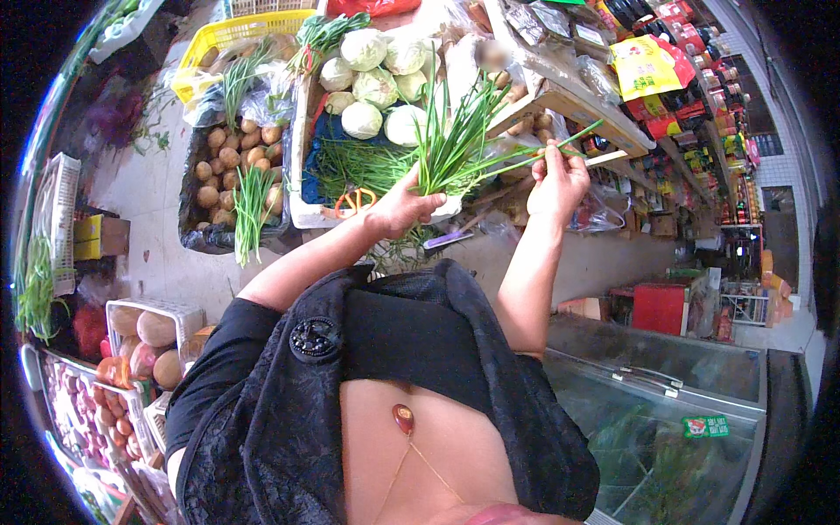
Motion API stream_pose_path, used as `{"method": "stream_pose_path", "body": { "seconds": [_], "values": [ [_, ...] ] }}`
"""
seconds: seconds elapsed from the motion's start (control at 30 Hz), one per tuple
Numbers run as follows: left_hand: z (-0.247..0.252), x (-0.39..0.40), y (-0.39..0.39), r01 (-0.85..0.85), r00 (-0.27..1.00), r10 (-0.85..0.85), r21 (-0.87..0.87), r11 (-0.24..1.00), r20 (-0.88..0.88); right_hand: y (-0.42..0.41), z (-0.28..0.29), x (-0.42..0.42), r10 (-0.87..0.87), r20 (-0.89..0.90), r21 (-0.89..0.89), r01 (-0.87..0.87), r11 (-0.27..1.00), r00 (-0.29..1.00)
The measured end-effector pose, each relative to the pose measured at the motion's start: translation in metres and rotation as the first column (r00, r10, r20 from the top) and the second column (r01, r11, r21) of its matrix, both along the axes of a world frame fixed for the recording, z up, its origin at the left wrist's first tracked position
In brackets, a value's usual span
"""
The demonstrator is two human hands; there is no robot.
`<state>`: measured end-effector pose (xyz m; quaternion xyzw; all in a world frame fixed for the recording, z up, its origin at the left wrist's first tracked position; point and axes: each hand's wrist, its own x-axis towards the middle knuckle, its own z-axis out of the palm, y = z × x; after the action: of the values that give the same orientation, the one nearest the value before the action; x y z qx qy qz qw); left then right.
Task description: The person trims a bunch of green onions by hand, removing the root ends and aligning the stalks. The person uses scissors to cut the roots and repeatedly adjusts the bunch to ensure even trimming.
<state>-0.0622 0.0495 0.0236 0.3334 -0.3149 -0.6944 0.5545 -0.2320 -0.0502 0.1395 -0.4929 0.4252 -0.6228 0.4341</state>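
Observation:
My left hand is closed round the lower part of a bunch of long green stalks, which look like garlic chives or scallions and fan up and to the right. Out to the right, my right hand pinches one or a few long green stalks between thumb and fingers. Beneath the bunch, more loose greens lie on blue plastic in a white foam box. Orange-handled scissors rest at the box's near edge. Pale round cabbages are piled just beyond the greens.
To the left stand a black-lined crate of potatoes with a green bundle on it and a yellow basket. Shelves of bottles and packets rise at right. A glass-topped cooler is at lower right.

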Motion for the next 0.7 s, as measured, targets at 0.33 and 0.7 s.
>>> {"method": "stream_pose_path", "body": {
  "seconds": [0.33,0.7],
  "values": [
    [-0.02,0.004,-0.014,-0.114,0.979,0.122,0.061,0.992,-0.16,0.01,0.009,-0.012,-0.043,0.074,-0.004,0.043,0.999,0.996],
    [0.008,-0.006,-0.006,0.048,0.894,0.017,0.132,0.99,-0.448,0.02,-0.019,0.015,0.089,-0.09,0.017,-0.088,0.996,0.992]
  ]
}}
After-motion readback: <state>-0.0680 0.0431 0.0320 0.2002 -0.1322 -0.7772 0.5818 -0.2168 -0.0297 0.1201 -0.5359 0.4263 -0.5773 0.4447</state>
